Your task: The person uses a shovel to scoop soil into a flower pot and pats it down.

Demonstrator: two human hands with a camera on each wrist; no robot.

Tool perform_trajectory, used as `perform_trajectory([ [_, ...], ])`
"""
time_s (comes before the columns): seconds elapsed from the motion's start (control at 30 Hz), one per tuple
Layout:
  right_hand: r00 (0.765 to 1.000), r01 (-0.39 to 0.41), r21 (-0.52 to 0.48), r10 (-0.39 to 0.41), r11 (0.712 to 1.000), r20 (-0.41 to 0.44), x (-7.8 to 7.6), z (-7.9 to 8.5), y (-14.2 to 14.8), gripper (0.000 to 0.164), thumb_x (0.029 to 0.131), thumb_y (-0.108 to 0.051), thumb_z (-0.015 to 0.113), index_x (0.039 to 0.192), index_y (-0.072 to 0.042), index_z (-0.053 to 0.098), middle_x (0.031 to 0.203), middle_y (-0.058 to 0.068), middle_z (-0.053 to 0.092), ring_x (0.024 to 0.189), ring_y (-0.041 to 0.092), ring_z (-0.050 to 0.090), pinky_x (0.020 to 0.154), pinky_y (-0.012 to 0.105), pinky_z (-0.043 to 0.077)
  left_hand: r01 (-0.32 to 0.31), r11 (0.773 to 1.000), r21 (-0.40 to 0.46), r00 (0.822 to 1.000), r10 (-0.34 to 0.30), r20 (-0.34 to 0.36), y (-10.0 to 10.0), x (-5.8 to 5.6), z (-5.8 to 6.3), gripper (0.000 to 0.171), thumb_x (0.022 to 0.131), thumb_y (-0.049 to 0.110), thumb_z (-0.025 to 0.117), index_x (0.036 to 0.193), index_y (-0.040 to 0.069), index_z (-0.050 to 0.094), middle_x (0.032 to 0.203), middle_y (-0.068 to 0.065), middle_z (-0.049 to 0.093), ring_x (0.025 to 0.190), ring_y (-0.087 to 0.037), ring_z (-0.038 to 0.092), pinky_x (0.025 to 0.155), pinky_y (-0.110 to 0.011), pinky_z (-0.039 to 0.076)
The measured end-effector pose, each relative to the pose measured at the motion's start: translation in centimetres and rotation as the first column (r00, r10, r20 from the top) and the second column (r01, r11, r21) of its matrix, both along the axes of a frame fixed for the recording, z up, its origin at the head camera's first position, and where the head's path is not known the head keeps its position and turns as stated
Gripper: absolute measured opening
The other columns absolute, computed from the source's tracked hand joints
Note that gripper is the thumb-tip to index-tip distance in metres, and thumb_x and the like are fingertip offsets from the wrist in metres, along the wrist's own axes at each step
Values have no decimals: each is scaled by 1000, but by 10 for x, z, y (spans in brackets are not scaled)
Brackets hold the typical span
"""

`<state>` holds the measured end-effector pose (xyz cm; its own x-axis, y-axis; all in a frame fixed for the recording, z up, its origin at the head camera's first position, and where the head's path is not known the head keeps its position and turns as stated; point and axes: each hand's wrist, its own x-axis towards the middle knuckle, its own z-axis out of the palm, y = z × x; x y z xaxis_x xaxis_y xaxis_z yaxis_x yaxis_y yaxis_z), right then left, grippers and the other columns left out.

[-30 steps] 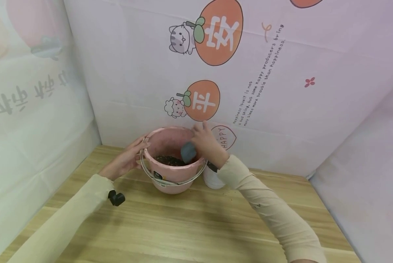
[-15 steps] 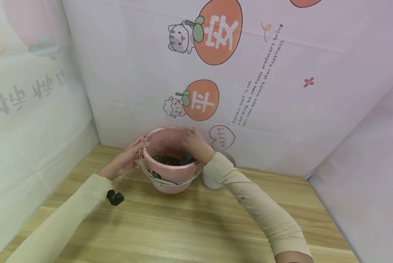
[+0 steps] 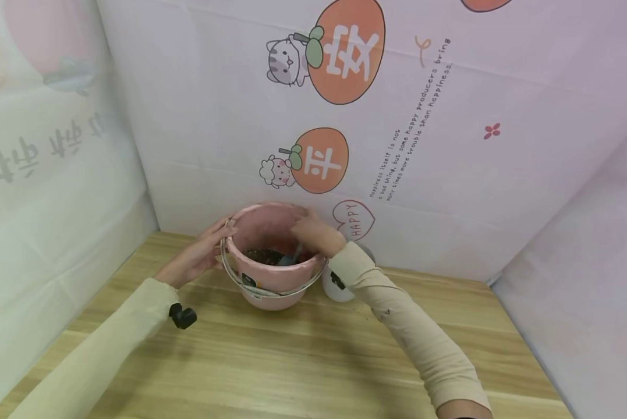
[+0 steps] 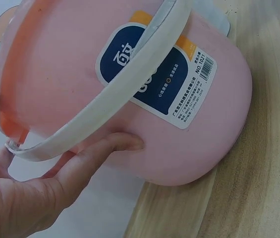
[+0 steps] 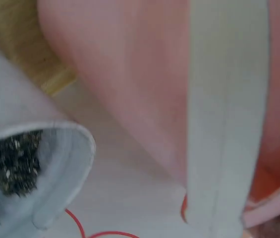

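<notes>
A pink bucket with a white handle hanging down its front stands near the back wall, dark soil inside. My left hand grips its left rim; in the left wrist view the thumb presses the outer wall. Over the right side of the rim, my right hand reaches in and holds a small blue-grey trowel by its handle, blade at the soil. My right fingertips are partly hidden. The right wrist view shows almost nothing of that hand.
Right beside the bucket stands a white pot, partly behind my right sleeve; dark soil shows in it. A printed cloth wall rises close behind. The wooden table extends toward me.
My right hand has moved left and down from above the right rim into the bucket, and the trowel blade has lowered to the soil. My left hand stays on the rim.
</notes>
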<state>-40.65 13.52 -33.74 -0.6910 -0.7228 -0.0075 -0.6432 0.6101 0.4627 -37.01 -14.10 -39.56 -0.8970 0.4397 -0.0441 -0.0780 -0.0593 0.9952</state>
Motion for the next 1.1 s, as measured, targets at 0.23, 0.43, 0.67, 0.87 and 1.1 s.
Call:
perform_trajectory([
  [0.23,993,34,-17,-32,999,118,4,7,1,16,87,-19,84,101,-13,80,108,5,79,103,21,66,109,47,36,13,1000,5,1000,-12,-13,-3,1,0,75,112,40,45,170,31,-1,174,-17,10,150,-47,26,87,-40,56],
  [0.43,964,58,-88,-33,994,264,-3,4,5,8,87,-13,82,94,-17,81,97,-1,77,99,18,62,106,40,40,22,1000,2,1000,-22,-6,-1,0,-2,74,112,39,45,170,30,-1,175,-16,8,152,-46,24,89,-42,55],
  [0.67,890,147,-218,-33,965,454,-6,7,9,18,88,-2,78,94,-18,84,95,-4,74,98,14,58,99,31,49,4,1000,-4,1000,-4,-17,0,0,-1,71,112,40,43,170,30,3,172,-18,17,148,-47,29,88,-41,55],
  [0.87,895,134,-269,0,954,446,-4,8,13,14,91,-9,80,101,-17,83,110,1,75,105,16,60,101,31,51,-3,1000,-2,1000,3,13,2,-1,-1,72,112,36,44,170,29,2,174,-18,13,150,-48,27,89,-44,54],
  [1.1,909,165,-340,-9,926,418,-3,8,14,19,89,-5,80,106,-15,80,113,3,73,105,17,60,99,31,53,-17,1000,6,1000,17,6,2,-1,0,71,112,36,44,170,29,4,173,-18,16,150,-48,27,94,-47,53],
])
